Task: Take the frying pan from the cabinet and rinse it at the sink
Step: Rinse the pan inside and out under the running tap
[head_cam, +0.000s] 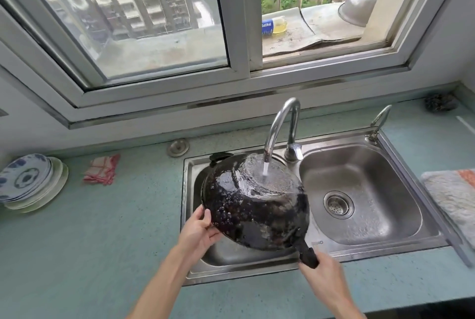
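A: What are the hands doing?

B: The right hand (324,275) is gripping the black handle (307,257), fingers closed around it. The left hand (200,229) is cupping the rim of the frying pan (253,201), thumb on top.

A: And beyond the hands?

B: The pan is sitting upside down over the left basin (213,257), and the faucet (281,128) is pouring water (265,170) onto its blackened underside.

A: So how far along is it?

B: Fetching looks finished; rinsing is going on. The inside probably is waiting its turn.

A: The basins?

B: The right basin (365,190), past the right hand, is holding only its strainer (338,205) and a wet sheen.
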Demonstrator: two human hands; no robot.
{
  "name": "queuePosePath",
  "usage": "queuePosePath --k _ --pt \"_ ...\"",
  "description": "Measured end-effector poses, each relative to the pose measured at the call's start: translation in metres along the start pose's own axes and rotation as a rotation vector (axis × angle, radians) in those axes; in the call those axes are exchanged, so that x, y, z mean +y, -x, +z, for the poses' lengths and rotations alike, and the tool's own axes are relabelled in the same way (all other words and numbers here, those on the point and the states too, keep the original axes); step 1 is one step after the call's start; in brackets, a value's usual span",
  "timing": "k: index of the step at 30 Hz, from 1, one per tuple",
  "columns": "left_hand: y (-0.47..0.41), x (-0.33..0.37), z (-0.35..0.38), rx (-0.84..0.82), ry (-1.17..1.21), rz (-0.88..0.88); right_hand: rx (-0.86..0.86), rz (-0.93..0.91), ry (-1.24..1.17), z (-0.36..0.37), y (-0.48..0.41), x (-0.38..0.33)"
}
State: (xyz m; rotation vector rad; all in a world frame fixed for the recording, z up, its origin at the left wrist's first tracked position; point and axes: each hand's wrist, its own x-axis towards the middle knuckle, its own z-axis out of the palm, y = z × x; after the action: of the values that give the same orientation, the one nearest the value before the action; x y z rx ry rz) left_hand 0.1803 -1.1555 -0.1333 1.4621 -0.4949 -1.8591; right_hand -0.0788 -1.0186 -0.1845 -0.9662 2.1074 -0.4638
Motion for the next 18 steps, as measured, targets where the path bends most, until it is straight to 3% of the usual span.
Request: queuePosePath --k 11,18 --pt "-0.011 -0.033 -0.012 -0.131 -0.123 -0.175 0.155 0.270 -0.123 -0.003 0.055 0.012" --pt "-0.016 -0.037 0.011 -0.220 -0.195 -0.209 0.301 0.289 -0.186 0.003 0.086 0.022"
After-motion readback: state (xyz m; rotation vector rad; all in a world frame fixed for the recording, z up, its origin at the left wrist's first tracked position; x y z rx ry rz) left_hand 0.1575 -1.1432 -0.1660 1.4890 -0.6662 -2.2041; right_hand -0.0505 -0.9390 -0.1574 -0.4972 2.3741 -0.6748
